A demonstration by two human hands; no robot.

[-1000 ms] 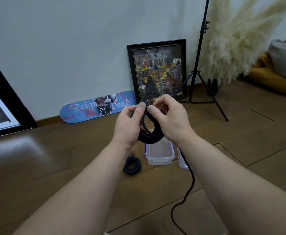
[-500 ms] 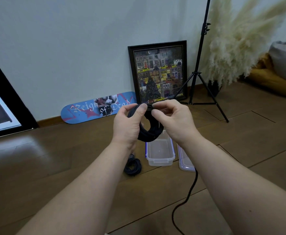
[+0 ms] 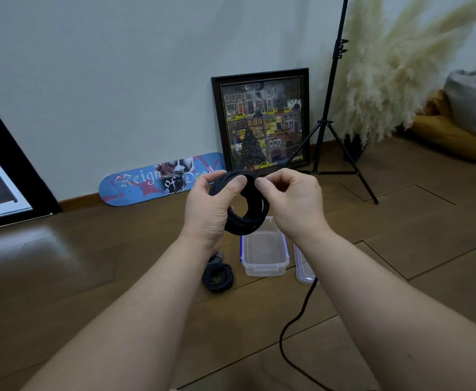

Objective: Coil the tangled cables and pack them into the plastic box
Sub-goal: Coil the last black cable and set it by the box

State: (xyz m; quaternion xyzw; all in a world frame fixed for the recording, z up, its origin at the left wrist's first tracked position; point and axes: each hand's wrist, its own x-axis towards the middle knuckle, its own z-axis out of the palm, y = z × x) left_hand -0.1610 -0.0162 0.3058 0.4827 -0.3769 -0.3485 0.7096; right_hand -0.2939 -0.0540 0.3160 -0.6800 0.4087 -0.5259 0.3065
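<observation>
I hold a black cable coil (image 3: 249,218) in the air above the floor. My left hand (image 3: 210,210) grips the coil's left side, thumb across its top. My right hand (image 3: 291,203) pinches the cable at the coil's upper right. The loose tail of this cable (image 3: 293,323) hangs down under my right forearm and trails along the floor toward me. Below the coil an open clear plastic box (image 3: 265,253) stands empty on the floor. A second coiled dark cable (image 3: 218,277) lies just left of the box.
The box's clear lid (image 3: 303,270) lies right of the box, partly behind my right forearm. A skateboard deck (image 3: 146,183), a framed picture (image 3: 262,122) and a black tripod (image 3: 332,117) stand by the wall. Pampas grass (image 3: 394,74) and cushions (image 3: 462,119) are at the right.
Both hands have turned the coil and shifted grip; my right fingers moved to the coil's upper right and more of the tail has been drawn up from the floor.
</observation>
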